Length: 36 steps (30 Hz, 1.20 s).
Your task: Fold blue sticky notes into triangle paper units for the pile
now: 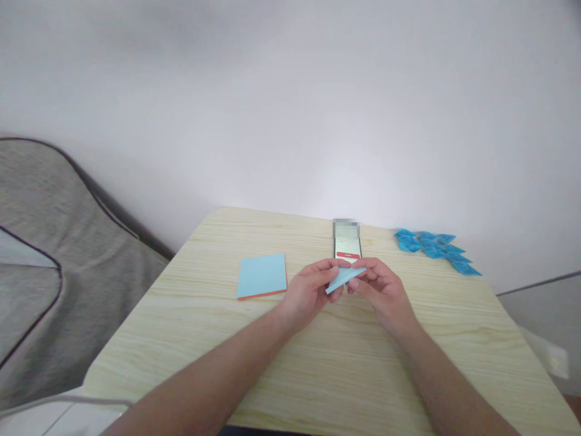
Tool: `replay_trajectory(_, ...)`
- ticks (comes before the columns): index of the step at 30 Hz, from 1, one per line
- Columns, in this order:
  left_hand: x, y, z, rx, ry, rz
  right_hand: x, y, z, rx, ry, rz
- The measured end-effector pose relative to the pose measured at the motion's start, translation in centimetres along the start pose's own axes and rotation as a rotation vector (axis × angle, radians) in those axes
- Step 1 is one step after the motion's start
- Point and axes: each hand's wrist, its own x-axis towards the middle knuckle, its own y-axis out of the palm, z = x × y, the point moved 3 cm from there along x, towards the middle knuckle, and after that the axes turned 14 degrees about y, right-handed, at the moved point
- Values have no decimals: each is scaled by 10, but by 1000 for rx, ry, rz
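So both hands are on the same little piece of light blue folded paper (344,280), held up around the middle of the wood-grain table (345,381), right in front of the phone. The left hand (311,289) has it pinched at the left end, thumb on top and fingers curled round, so there's pretty much just paper between them. The right hand (385,293) has the other end, index finger up at the top corner and thumb near the lower edge, also closed in close. The two index fingertips are nearly meeting above it.

Off to the left there's a square paper stack (262,275), light blue on top with orange-red showing along the edge, just beside the left hand. Far right, near the wall (290,121), sits a bunch of darker blue folded pieces (433,247) with pointy ends. Grey fabric (40,260) with dark piping is over on the left.

The phone (348,245) has its bottom end hidden by the hands. Its screen's lit, top part pixelated, with a red bar lower down; the writing's too small to read.
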Motion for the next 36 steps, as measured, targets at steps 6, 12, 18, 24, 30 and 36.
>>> replay_trajectory(6, -2, 4, -2, -2, -5, -4, -1, 0, -1, -9, -15, 3)
replay_trajectory(12, -3, 3, 0, 38, 17, 25, 0, -2, -3, 13, 2, -24)
replay_trajectory(18, -2, 2, 3, 42, 81, 56, 3, -6, -6, 109, 27, 2)
replay_trajectory(24, 0, -1, 5, 107, 123, 55, 1, 0, 0, 253, 54, 109)
replay_trajectory(30, -1, -2, 5, 198, 170, 12, 1, 2, 1, 248, 67, 95)
replay_trajectory(36, -2, -1, 2, 213, 195, 17, 0, 1, 1, 250, 76, 80)
